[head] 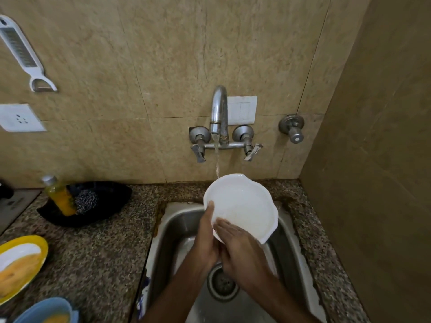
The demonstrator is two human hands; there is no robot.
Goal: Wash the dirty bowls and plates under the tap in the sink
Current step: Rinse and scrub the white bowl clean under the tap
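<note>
White bowl (245, 206) was up over the sink (177, 227), tilted under the running tap (219, 108): left hand (205, 238) gripped its rim, right hand (242, 250) lay flat-fingered inside. It looked nearly clean! A smeared plate (21, 264) and blue bowl (46, 308) sat on the counter, seemingly unwashed.

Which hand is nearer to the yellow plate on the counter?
Left. The left hand grips the white bowl at its left edge, toward the yellow plate; the right hand touches the bowl farther right.
</note>
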